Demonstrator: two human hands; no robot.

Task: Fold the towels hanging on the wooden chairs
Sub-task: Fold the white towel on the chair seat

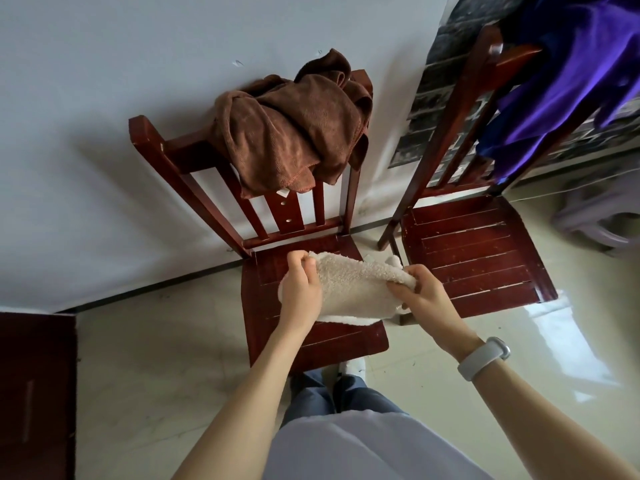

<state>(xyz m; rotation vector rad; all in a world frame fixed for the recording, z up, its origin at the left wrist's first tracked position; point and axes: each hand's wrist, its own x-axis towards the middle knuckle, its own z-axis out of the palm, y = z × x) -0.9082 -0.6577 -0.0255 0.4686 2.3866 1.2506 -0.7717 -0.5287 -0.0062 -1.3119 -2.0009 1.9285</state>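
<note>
The left hand and the right hand each pinch one end of a cream towel, held over the seat of the near chair. The left grip partly hides the towel's edge. Farther, a brown towel hangs crumpled on this chair's backrest. A purple towel, cut off by the frame, hangs on the second chair.

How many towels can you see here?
3. A cream towel held in both hands over the near chair's seat, a brown towel bunched on that chair's backrest, and a purple towel draped over the right chair. More may lie out of frame.
</note>
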